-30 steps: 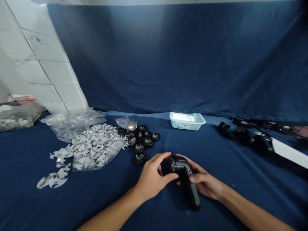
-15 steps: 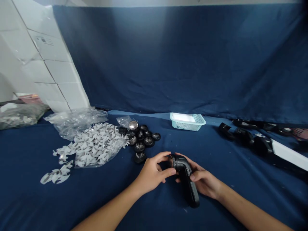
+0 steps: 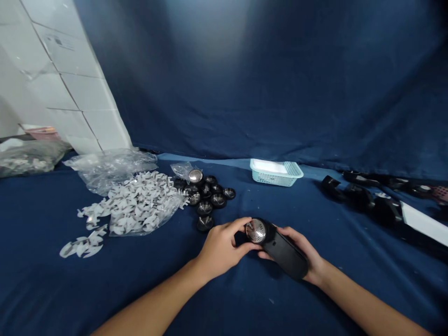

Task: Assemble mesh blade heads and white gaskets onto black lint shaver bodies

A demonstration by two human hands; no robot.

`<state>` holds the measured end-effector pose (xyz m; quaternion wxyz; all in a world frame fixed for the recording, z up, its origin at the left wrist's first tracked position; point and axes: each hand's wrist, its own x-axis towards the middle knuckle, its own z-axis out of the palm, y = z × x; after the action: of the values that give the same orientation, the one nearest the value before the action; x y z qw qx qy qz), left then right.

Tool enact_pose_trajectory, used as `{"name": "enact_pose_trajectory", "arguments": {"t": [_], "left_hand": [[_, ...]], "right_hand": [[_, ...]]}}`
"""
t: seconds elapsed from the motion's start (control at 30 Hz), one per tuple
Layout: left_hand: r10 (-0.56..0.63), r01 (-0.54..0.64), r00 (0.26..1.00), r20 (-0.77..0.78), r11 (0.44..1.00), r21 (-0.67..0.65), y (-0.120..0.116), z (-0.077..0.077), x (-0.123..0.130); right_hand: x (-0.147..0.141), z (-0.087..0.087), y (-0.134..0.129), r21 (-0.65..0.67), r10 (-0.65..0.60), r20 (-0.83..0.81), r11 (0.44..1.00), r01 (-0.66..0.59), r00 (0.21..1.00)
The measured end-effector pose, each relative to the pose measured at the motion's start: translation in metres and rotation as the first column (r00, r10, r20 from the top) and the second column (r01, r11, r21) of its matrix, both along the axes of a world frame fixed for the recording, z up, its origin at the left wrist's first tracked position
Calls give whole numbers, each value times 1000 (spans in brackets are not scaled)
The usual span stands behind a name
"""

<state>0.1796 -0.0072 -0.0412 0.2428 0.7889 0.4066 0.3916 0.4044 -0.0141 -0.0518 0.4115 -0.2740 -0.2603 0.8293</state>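
2-handed hold, lower centre of the frame. My left hand (image 3: 220, 247) and my right hand (image 3: 301, 254) each grip a black lint shaver (image 3: 285, 254), so both grips are closed on it. My left fingers (image 3: 238, 225) curl around the side of its round metal mesh head (image 3: 255, 231), while my right palm cradles the body from below, with my right fingers (image 3: 296, 234) wrapped over its far edge. The mesh face is turned up toward me, in clear view. For a sound hold at this point, seat the body in the right palm and let the left fingers steady only the rim, leaving the mesh uncovered and free of pressure.

A dark blue cloth (image 3: 105, 289) covers the counter beneath. Left of centre, a cluster of black round shaver heads (image 3: 210, 200) lies just beside a heap of white die-cut pieces (image 3: 133, 205), with a clear plastic bag (image 3: 108, 170) behind them. A pale turquoise plastic basket (image 3: 276, 176) sits at the rear, and black plastic housings (image 3: 360, 198) lie along the right side.
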Motion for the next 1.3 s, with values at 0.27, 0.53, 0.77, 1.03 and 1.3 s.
{"name": "enact_pose_trajectory", "arguments": {"t": [0.27,0.53,0.77,1.03,1.3], "left_hand": [[-12,10,999,32,997,73,0,-2,1],[-69,70,998,-12,995,69,-2,-2,1],[-128,132,991,-37,982,136,-8,-2,2],[-122,132,991,-61,966,222,-8,-3,2],[-15,23,998,-63,992,122,-3,-7,1]], "right_hand": [[4,-3,0,-12,12,-22,1000,-12,1000],[-1,-1,2,-69,-3,30,998,5,1000],[-1,-2,5,-104,18,124,995,-5,992],[9,-12,8,-151,14,166,988,11,986],[5,-6,6,-91,35,125,996,-24,992]]}}
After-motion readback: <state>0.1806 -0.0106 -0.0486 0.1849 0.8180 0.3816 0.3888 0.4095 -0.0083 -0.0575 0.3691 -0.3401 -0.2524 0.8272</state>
